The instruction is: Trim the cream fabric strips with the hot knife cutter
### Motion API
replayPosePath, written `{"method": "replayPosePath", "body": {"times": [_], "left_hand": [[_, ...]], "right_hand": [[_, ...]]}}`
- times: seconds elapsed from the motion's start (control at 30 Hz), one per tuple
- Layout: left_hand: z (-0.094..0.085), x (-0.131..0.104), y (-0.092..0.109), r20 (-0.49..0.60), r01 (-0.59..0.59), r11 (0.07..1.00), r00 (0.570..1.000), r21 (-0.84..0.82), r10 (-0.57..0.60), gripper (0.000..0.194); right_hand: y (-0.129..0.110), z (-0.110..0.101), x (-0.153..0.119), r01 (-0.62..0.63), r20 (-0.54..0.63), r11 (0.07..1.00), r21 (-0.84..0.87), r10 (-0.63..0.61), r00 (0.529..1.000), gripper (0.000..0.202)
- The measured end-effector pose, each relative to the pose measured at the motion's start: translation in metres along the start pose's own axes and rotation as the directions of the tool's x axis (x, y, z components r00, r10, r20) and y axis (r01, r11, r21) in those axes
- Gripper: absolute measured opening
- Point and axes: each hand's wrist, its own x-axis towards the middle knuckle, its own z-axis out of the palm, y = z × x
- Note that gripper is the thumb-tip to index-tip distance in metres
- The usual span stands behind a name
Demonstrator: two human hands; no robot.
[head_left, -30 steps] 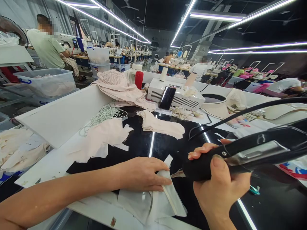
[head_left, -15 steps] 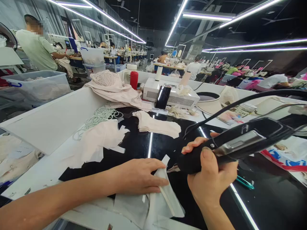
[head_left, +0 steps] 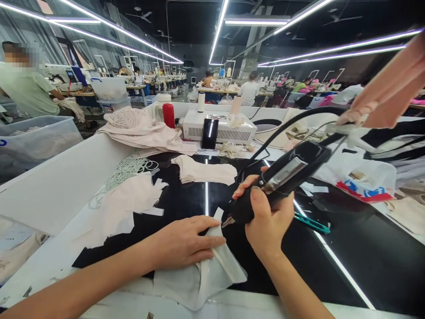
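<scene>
My left hand [head_left: 191,241] lies flat, fingers spread, on a pale fabric piece [head_left: 229,261] at the front of the black tabletop [head_left: 358,230]. Wrapped round a black handheld tool [head_left: 282,177] is my right hand [head_left: 268,217]. The tool's thin metal tip is by the upper edge of the fabric, just right of my left fingertips. A folded stack of cream cloth [head_left: 206,170] lies farther back. To the left is a heap of pale fabric pieces [head_left: 128,199], beside a tangle of light green cord [head_left: 129,170].
A white box unit [head_left: 219,126] stands at the back with a phone [head_left: 209,134] leaning on it. Near it is a red bottle [head_left: 168,115]. A teal tool [head_left: 312,222] and a plastic bag [head_left: 361,177] lie right. A cable arches from the tool. People sit at machines beyond.
The view has turned to the right, so the scene appears shifted left. The rear of the black tool appears more raised, and hanging pink cloth has come into view at the upper right.
</scene>
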Motion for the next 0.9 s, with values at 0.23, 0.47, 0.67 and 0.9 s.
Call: {"method": "replayPosePath", "body": {"times": [0.23,0.47,0.67,0.9], "left_hand": [[-0.007,0.008,0.001,-0.021,-0.001,1.000,1.000,-0.005,0.001,0.035],[0.006,0.027,0.008,-0.051,-0.075,0.995,0.996,0.068,0.079,0.021],[0.017,0.030,0.012,-0.055,-0.020,0.990,0.998,0.139,0.028,0.011],[0.018,0.036,0.011,-0.005,-0.102,0.914,0.994,0.393,0.113,0.013]], "right_hand": [[-0.016,-0.026,0.017,0.028,0.037,0.987,-0.158,-0.023,0.999,0.040],[-0.011,-0.086,0.024,0.069,0.218,0.848,-0.525,0.055,0.974,0.069],[0.014,-0.179,0.035,0.167,0.293,0.625,-0.762,0.102,0.951,0.068],[0.045,-0.247,0.026,0.367,0.438,0.363,-0.857,0.136,0.888,0.090]]}}
